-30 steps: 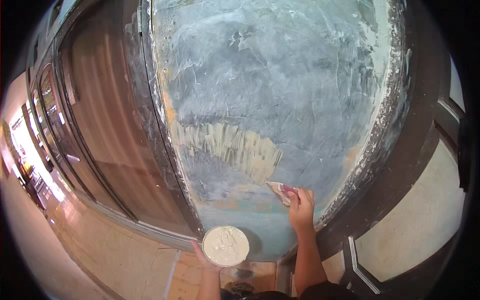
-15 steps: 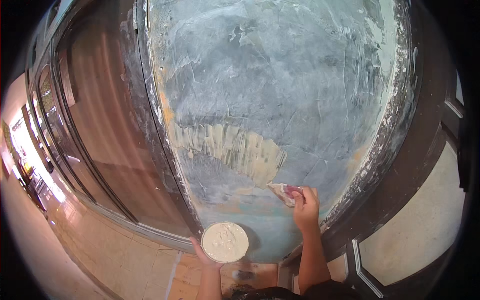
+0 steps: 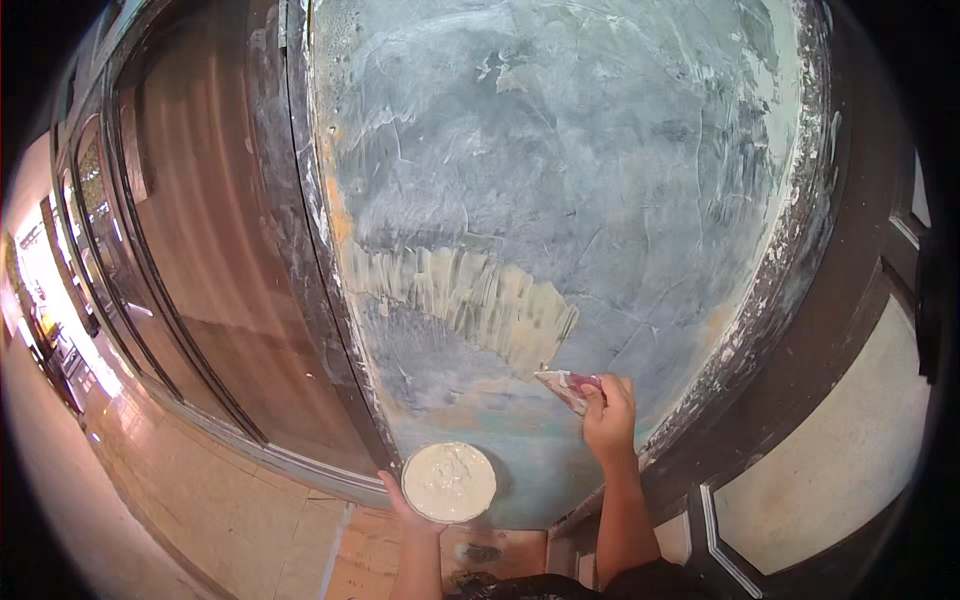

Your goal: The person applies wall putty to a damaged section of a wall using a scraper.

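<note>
My right hand (image 3: pixel 608 415) pinches a small reddish putty knife (image 3: pixel 570 388) with whitish paste smeared over its blade. The blade tip is by the lower end of a cream putty patch (image 3: pixel 480 300) on the wall; whether it touches the wall I cannot tell. That patch is streaked and curves down from the wall's left edge toward the knife. Below it, my left hand (image 3: pixel 405 508) holds up a round tub (image 3: pixel 494 487) from its left side and underneath. Thick cream-white putty (image 3: pixel 447 480) fills the tub, its surface lumpy in the middle.
The blue-grey wall (image 3: pixel 560 170) has older smears and scuffed edges. To its left is a dark-framed brown panel (image 3: pixel 230 220); to its right stands dark woodwork with pale panels (image 3: pixel 830 430). Tiled floor (image 3: pixel 250 515) and a brown board (image 3: pixel 370 555) lie below.
The view has shifted slightly, so the wall sits a little further right. Both hands keep their holds, and the knife stays by the patch's lower end.
</note>
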`<state>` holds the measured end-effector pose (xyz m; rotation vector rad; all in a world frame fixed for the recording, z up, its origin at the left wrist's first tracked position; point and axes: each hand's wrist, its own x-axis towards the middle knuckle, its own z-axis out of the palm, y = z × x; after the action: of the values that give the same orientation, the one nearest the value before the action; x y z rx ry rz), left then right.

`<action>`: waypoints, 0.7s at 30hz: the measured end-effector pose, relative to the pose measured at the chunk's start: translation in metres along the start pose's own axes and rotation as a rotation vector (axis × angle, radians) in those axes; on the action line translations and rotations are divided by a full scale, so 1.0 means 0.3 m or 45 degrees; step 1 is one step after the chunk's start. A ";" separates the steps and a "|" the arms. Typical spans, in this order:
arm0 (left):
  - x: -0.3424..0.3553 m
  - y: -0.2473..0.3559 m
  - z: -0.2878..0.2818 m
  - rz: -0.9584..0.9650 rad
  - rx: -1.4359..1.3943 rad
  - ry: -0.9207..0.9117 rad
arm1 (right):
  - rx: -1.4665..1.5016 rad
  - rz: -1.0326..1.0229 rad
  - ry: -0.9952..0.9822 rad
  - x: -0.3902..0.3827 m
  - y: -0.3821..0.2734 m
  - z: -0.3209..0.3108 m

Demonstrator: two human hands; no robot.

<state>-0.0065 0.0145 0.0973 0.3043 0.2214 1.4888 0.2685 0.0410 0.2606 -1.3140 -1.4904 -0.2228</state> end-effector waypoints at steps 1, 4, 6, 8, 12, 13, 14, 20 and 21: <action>0.000 -0.001 -0.004 -0.024 -0.008 0.028 | 0.007 0.015 0.021 0.004 0.006 0.011; 0.006 -0.011 -0.028 -0.014 -0.013 0.018 | -0.019 -0.026 0.045 0.031 -0.006 0.008; 0.004 -0.015 -0.047 0.008 0.013 0.026 | -0.011 -0.015 0.002 0.027 -0.006 -0.001; -0.003 -0.020 -0.041 -0.015 0.011 0.054 | 0.070 0.015 -0.007 0.013 0.001 -0.011; -0.004 -0.027 -0.032 -0.010 -0.028 0.025 | -0.031 -0.020 -0.089 0.012 0.018 -0.007; -0.007 -0.029 -0.032 -0.005 -0.025 0.019 | -0.055 -0.056 -0.044 0.024 0.019 -0.004; -0.010 -0.029 -0.031 -0.001 -0.022 0.014 | -0.079 -0.092 0.001 0.037 0.017 -0.002; -0.031 -0.024 -0.009 -0.016 -0.021 0.058 | 0.040 0.003 -0.024 0.031 -0.011 -0.025; -0.027 -0.028 -0.021 -0.006 -0.019 0.039 | 0.024 -0.005 -0.039 0.016 -0.005 -0.017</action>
<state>-0.0013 0.0064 0.0881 0.2692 0.2353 1.4905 0.2711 0.0397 0.2673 -1.3049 -1.5173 -0.1921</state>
